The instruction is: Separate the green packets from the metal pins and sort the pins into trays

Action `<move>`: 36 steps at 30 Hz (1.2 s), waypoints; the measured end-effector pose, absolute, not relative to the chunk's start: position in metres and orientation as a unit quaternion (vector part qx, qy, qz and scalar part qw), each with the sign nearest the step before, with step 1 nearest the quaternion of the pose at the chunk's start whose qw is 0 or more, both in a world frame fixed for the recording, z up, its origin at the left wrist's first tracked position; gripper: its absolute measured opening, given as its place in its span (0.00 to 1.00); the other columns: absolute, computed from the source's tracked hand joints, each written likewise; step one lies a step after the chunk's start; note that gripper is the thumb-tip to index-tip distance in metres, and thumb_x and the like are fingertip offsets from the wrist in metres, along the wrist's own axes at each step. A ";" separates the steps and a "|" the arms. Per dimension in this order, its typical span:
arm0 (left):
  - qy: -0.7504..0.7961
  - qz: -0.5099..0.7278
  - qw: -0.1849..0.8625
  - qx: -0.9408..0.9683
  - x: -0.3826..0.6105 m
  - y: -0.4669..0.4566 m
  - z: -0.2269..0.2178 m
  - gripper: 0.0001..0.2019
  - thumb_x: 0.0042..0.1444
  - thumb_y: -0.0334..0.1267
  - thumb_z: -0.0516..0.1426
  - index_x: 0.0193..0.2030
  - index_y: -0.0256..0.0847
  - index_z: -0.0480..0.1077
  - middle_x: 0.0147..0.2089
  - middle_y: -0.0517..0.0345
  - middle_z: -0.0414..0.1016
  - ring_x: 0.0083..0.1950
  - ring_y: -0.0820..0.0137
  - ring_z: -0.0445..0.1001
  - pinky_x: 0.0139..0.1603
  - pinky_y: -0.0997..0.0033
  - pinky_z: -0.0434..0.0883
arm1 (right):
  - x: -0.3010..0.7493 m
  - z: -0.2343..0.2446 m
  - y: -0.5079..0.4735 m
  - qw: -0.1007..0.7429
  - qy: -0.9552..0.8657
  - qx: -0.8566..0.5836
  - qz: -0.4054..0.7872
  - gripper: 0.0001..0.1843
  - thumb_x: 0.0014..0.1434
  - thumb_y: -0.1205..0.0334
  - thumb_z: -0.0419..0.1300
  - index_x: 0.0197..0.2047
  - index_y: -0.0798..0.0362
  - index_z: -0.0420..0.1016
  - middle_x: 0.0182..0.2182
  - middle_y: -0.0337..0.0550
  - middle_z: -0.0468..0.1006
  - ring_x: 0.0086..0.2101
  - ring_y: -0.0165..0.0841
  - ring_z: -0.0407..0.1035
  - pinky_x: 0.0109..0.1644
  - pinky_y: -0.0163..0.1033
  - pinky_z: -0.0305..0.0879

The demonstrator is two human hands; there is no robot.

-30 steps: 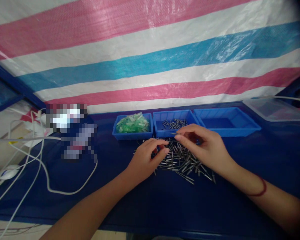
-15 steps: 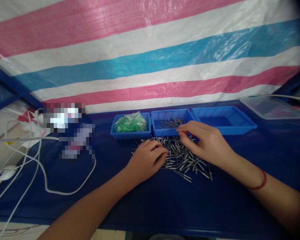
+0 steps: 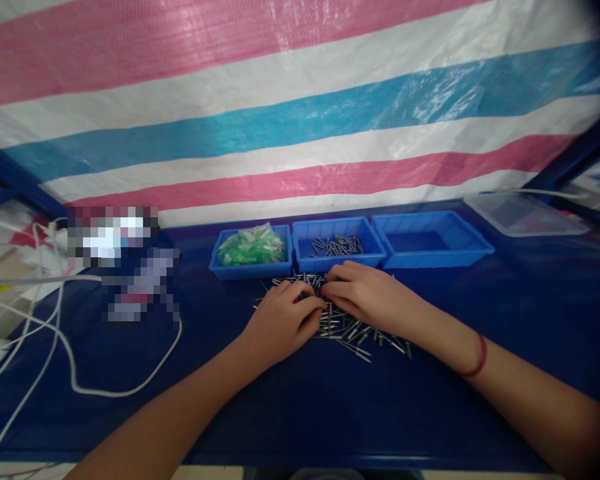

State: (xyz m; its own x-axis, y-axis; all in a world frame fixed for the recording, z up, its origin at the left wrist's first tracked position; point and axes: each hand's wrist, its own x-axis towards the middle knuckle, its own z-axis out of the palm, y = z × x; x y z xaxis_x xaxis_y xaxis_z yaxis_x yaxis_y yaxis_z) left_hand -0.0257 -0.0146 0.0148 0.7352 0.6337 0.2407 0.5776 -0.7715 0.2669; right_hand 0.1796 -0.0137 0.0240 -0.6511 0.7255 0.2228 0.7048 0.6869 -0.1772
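A heap of small metal pins [image 3: 353,330] lies on the dark blue table [image 3: 330,400], just in front of three blue trays. My left hand [image 3: 283,320] rests on the left side of the heap, fingers curled down onto the pins. My right hand [image 3: 367,297] lies over the heap's middle, fingers bent and meeting the left hand's fingertips. What either hand grips is hidden. The left tray [image 3: 220,270] holds green plastic pieces [image 3: 253,245]. Several pins lie in the middle tray [image 3: 375,250]. The right tray [image 3: 475,250] looks empty.
White cables [image 3: 75,373] loop across the table's left side beside blurred-out objects [image 3: 130,267]. A clear plastic lid [image 3: 523,213] sits at the back right. A pink, white and blue striped tarp [image 3: 300,120] hangs right behind the trays.
My right hand came down from the middle tray's front edge and moved left onto the heap, meeting the left hand. The left hand barely shifted. The view drifted slightly rightwards.
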 end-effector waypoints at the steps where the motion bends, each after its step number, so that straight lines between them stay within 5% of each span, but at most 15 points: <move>1: 0.326 0.161 0.089 0.927 -0.026 -0.014 0.015 0.10 0.62 0.35 0.52 0.45 0.41 0.73 0.45 0.53 0.73 0.43 0.65 0.69 0.46 0.63 0.65 | 0.178 0.025 -0.014 0.137 -0.910 -0.390 0.035 0.09 0.64 0.65 0.54 0.37 0.53 0.76 0.35 0.45 0.73 0.37 0.34 0.66 0.41 0.39 0.62; 20: 0.322 0.156 0.097 0.929 -0.028 -0.014 0.012 0.10 0.63 0.36 0.51 0.44 0.40 0.73 0.45 0.54 0.72 0.44 0.66 0.69 0.47 0.64 0.65 | 0.174 0.020 -0.019 0.111 -0.914 -0.390 -0.025 0.06 0.63 0.68 0.55 0.37 0.54 0.73 0.36 0.45 0.75 0.38 0.36 0.66 0.39 0.41 0.56; 27: 0.325 0.169 0.106 0.925 -0.030 -0.015 0.021 0.14 0.64 0.45 0.51 0.46 0.41 0.73 0.46 0.53 0.73 0.45 0.65 0.69 0.48 0.62 0.63 | 0.178 0.024 -0.022 0.173 -0.902 -0.394 0.016 0.08 0.65 0.65 0.51 0.39 0.54 0.71 0.34 0.45 0.74 0.37 0.36 0.66 0.41 0.41 0.59; 32: 0.178 0.130 0.138 0.966 -0.034 -0.028 0.035 0.27 0.48 0.62 0.59 0.48 0.48 0.73 0.52 0.54 0.71 0.53 0.59 0.65 0.54 0.59 0.60 | 0.180 0.025 -0.024 0.258 -0.856 -0.431 0.125 0.05 0.61 0.68 0.54 0.37 0.53 0.70 0.32 0.41 0.75 0.34 0.32 0.68 0.39 0.38 0.62; 36: 0.146 0.101 0.138 0.974 -0.033 -0.034 0.030 0.33 0.42 0.64 0.62 0.55 0.56 0.69 0.63 0.54 0.62 0.64 0.52 0.55 0.62 0.53 0.55 | 0.178 0.027 -0.025 0.318 -0.806 -0.461 0.192 0.05 0.55 0.71 0.56 0.32 0.52 0.70 0.28 0.36 0.73 0.28 0.28 0.66 0.34 0.34 0.62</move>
